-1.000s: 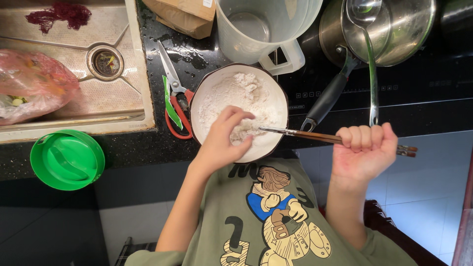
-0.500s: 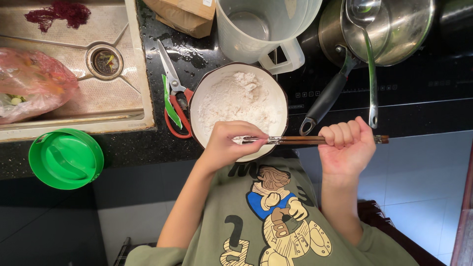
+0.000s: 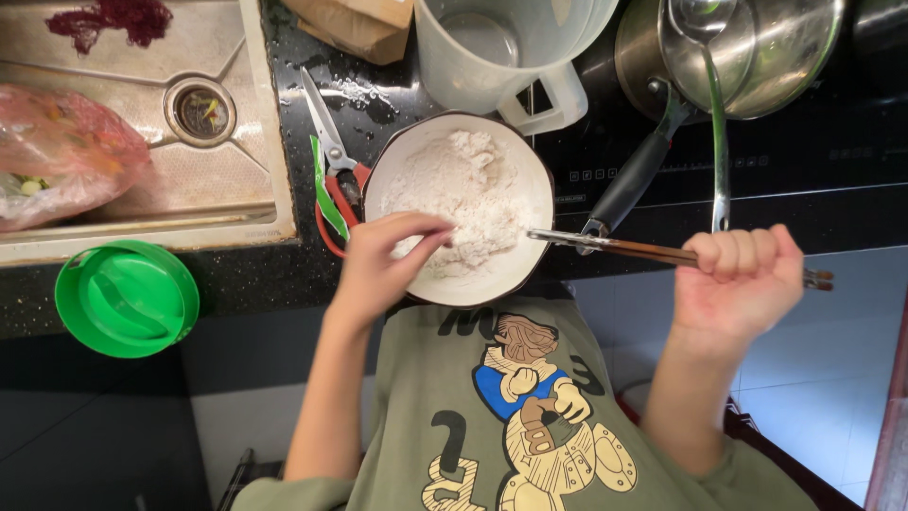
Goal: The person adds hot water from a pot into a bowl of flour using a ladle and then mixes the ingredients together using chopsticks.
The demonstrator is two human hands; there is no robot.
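Note:
A white bowl [image 3: 534,180] full of white flour stands at the counter's front edge. My left hand [image 3: 383,260] reaches over the bowl's near rim, fingers pinched together and touching the flour. My right hand [image 3: 742,279] is a fist closed around a pair of brown chopsticks [image 3: 624,248] with metal tips. The chopsticks lie level, their tips just outside the bowl's right rim.
Red-handled scissors [image 3: 331,151] lie left of the bowl. A sink [image 3: 142,123] holds a pink plastic bag [image 3: 57,161]. A green lid [image 3: 126,298] sits at the counter edge. Behind the bowl stand a white jug [image 3: 492,52] and a steel pot [image 3: 757,47] on a black stovetop.
My right hand has drawn the chopsticks rightward, out of my left fingers. My left hand has moved from the chopstick tips down into the flour.

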